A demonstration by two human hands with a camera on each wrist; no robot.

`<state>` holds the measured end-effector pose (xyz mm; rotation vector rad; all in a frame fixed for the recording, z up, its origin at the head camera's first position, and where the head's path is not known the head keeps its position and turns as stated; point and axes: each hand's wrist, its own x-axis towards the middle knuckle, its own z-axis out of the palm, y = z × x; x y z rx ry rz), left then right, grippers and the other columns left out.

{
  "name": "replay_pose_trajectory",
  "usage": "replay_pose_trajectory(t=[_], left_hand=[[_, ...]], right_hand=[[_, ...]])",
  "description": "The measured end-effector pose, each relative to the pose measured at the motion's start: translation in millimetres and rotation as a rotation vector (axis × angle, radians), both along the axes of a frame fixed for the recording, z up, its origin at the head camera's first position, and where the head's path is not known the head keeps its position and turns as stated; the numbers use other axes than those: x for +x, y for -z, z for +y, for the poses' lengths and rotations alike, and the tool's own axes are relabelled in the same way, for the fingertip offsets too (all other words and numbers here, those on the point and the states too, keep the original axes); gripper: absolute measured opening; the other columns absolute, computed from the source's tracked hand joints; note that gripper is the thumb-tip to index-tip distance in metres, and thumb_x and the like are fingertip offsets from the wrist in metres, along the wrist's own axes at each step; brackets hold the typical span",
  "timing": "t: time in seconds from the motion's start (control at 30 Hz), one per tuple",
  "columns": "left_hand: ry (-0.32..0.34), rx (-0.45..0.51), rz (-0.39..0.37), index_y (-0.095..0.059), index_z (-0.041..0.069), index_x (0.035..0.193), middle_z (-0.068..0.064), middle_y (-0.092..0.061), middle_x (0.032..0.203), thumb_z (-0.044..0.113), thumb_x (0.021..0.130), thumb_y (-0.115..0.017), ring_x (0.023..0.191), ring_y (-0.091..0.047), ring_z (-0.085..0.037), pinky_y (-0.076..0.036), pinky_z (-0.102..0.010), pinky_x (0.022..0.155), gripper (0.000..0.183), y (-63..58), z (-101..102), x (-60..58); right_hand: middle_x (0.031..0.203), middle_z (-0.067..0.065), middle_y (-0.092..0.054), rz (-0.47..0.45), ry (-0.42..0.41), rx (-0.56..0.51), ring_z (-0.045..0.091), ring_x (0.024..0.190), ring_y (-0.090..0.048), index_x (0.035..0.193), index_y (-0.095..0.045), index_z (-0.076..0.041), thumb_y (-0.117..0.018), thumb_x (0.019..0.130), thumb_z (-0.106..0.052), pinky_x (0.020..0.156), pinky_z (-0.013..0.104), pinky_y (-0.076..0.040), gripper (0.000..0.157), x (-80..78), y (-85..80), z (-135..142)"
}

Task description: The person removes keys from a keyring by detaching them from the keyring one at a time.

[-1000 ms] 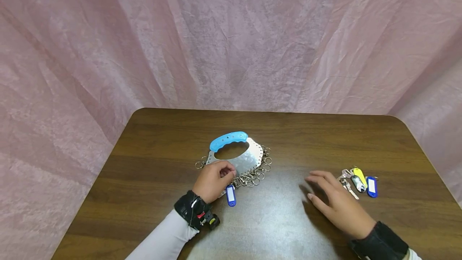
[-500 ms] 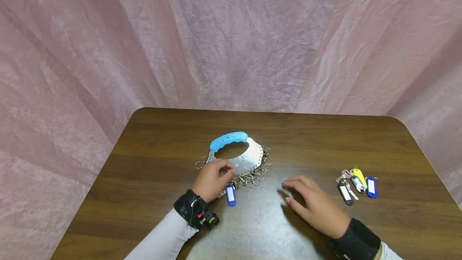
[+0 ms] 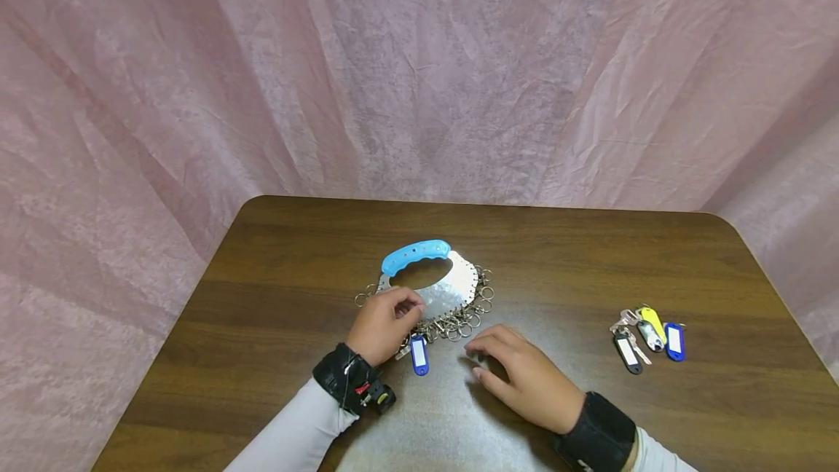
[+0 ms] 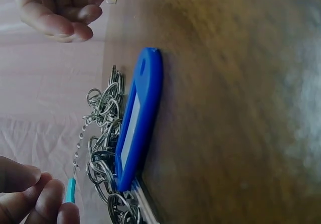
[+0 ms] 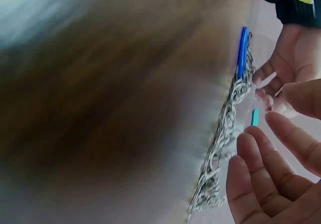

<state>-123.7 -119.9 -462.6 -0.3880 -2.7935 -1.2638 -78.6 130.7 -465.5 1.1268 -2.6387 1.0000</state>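
Observation:
A metal key-holder plate (image 3: 446, 296) with a blue grip (image 3: 414, 255) lies on the table, its curved edge lined with metal rings (image 3: 452, 326). A blue key tag (image 3: 419, 355) and a key hang at its near side. My left hand (image 3: 385, 326) overlaps the plate's near left part, fingers loosely bent. In the left wrist view, nothing shows between those fingers (image 4: 30, 184). My right hand (image 3: 527, 381) is just right of the rings, over the table, fingers relaxed and apart. The right wrist view shows its fingers (image 5: 258, 171) holding nothing.
At the right lies a group of keys with a black tag (image 3: 628, 352), a yellow tag (image 3: 652, 323) and a blue tag (image 3: 675, 341). The brown table (image 3: 295, 253) ends at a pink curtain (image 3: 459, 79) behind it.
My right hand has moved left from the loose keys to near the key-holder plate, uncovering the black tag. My left hand has barely moved.

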Motion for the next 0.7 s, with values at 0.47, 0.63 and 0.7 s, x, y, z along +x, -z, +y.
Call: replay_pose_trajectory(t=[0.47, 0.63, 0.7], left_hand=[[-0.007, -0.014, -0.002, -0.066, 0.017, 0.088, 0.012, -0.057, 0.08, 0.019, 0.09, -0.063, 0.072, -0.053, -0.006, -0.047, -0.026, 0.065, 0.004, -1.2, -2, 0.1], [-0.008, -0.014, 0.004, -0.066, 0.017, 0.088, 0.012, -0.057, 0.08, 0.019, 0.09, -0.064, 0.071, -0.053, -0.005, -0.047, -0.025, 0.064, 0.004, -1.3, -1, -0.4], [-0.011, -0.019, 0.003, -0.066, 0.018, 0.088, 0.013, -0.057, 0.08, 0.019, 0.09, -0.064, 0.071, -0.053, -0.005, -0.047, -0.025, 0.064, 0.003, -1.3, -1, -0.6]], right_hand=[[0.111, -0.004, -0.054, -0.031, -0.051, 0.049, 0.009, 0.106, -0.048, 0.114, -0.06, -0.011, -0.069, 0.086, -0.021, 0.09, 0.033, -0.043, 0.031, -1.0, 2.2, -23], [0.113, -0.004, -0.053, -0.054, -0.052, 0.116, 0.01, 0.109, -0.047, 0.116, -0.06, -0.012, -0.068, 0.086, -0.024, 0.092, 0.033, -0.042, 0.033, -1.2, 0.2, -30], [0.115, -0.003, -0.053, -0.064, -0.061, 0.13, 0.011, 0.11, -0.046, 0.116, -0.059, -0.011, -0.068, 0.087, -0.025, 0.093, 0.033, -0.041, 0.034, -1.3, 0.6, -33]])
